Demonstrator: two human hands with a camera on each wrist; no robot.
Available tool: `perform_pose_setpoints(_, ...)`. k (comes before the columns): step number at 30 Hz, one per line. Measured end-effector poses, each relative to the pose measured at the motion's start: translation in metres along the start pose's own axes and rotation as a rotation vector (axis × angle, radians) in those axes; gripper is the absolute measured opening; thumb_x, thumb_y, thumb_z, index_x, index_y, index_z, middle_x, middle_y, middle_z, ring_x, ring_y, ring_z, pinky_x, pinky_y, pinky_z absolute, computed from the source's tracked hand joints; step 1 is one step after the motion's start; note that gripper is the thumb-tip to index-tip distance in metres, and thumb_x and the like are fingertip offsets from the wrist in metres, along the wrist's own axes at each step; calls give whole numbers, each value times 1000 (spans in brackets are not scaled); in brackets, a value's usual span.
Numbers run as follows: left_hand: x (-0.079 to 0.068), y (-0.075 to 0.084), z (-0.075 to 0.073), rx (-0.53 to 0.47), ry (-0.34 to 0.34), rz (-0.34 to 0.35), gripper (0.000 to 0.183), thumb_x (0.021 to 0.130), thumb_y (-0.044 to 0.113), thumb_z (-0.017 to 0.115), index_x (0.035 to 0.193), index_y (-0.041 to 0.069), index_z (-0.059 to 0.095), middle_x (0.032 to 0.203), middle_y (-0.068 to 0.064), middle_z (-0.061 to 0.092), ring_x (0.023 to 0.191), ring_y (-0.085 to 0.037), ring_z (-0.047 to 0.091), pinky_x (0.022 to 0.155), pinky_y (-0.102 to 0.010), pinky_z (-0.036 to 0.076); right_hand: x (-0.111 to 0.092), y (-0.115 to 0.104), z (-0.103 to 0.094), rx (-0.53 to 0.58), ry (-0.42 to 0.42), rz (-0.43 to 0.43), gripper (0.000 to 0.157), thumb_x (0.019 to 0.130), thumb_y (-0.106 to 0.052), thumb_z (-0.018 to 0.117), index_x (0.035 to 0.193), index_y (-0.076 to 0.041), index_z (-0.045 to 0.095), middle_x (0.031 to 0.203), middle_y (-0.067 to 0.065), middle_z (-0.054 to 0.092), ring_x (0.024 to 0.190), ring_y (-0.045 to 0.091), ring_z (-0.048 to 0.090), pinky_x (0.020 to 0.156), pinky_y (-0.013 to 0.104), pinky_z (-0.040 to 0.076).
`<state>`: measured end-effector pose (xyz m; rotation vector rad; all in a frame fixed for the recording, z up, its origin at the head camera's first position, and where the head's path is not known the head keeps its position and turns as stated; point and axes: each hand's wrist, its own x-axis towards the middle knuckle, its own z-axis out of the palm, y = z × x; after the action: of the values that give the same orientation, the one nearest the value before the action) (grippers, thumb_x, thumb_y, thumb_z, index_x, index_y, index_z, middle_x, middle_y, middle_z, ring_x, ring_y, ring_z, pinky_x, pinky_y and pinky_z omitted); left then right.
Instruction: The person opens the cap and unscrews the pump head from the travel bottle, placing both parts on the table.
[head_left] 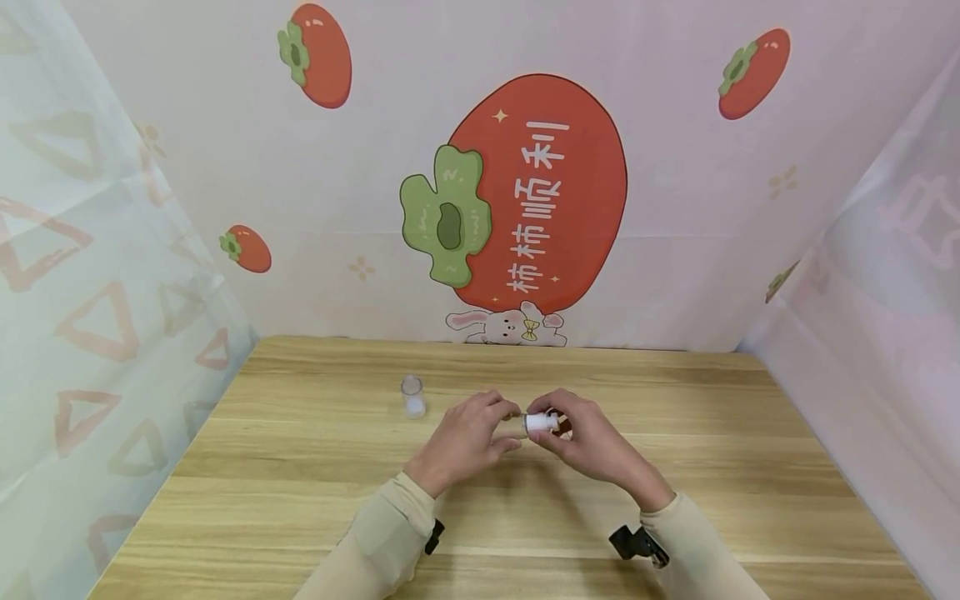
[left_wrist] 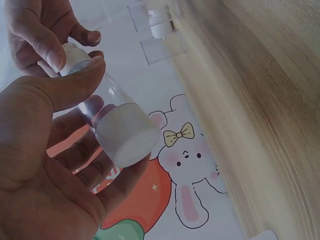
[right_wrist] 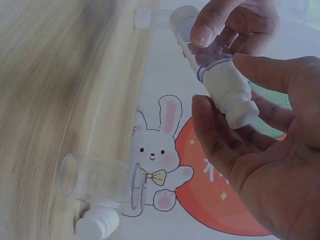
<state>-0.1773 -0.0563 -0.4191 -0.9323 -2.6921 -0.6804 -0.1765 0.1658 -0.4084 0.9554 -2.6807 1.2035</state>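
Between the hands is a small clear tube with a white cylindrical base at one end. A white stepped cap sits at its other end, beside a clear rim. My left hand grips the tube, thumb on one side and fingers curled round the other. The right hand pinches the cap end, its thumb by the rim and its fingers bent about the white part. How far the cap is seated cannot be told.
On the wooden table, a clear container with white at its base stands left of the hands. In the right wrist view a clear cup and a loose white stepped piece lie nearby. A printed cloth rises behind the table.
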Motion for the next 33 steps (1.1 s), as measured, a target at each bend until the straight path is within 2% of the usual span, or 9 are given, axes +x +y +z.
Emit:
perform_pose_setpoints(7,0,0,1,-28,-29,-24,34,88,27,82,115,11,72,104,0,67,92,-15,63,76,-33,55,0,-2,-1,30,16,-12,18,93,-10,75,110,-13,69,104,-6,64,90,11,61,75,30,56)
perform_pose_setpoints(15,0,0,3,-41,-23,-17,33,87,26,83,115,10,72,102,0,67,92,-17,64,74,-35,55,2,-4,-1,42,54,-35,16,94,-4,71,109,-9,69,104,-4,66,92,11,64,75,33,57)
perform_pose_setpoints(22,-1,1,3,-44,-21,-12,33,87,25,83,114,10,72,103,-1,67,94,-17,64,75,-36,56,1,-2,0,19,61,-36,23,92,-1,73,114,-7,67,107,3,67,94,16,64,74,32,57)
perform_pose_setpoints(27,-1,1,2,-37,-20,-14,33,87,26,83,114,9,72,104,-1,67,96,-18,64,76,-37,56,0,-1,0,14,38,4,30,94,-7,73,122,-6,63,110,8,66,98,20,64,78,35,57)
perform_pose_setpoints(33,-2,1,2,-30,-6,-27,33,87,25,83,115,10,72,105,-1,66,94,-17,63,75,-35,55,-2,3,-3,24,-14,56,40,95,-14,73,130,-1,58,111,6,64,96,18,62,80,37,58)
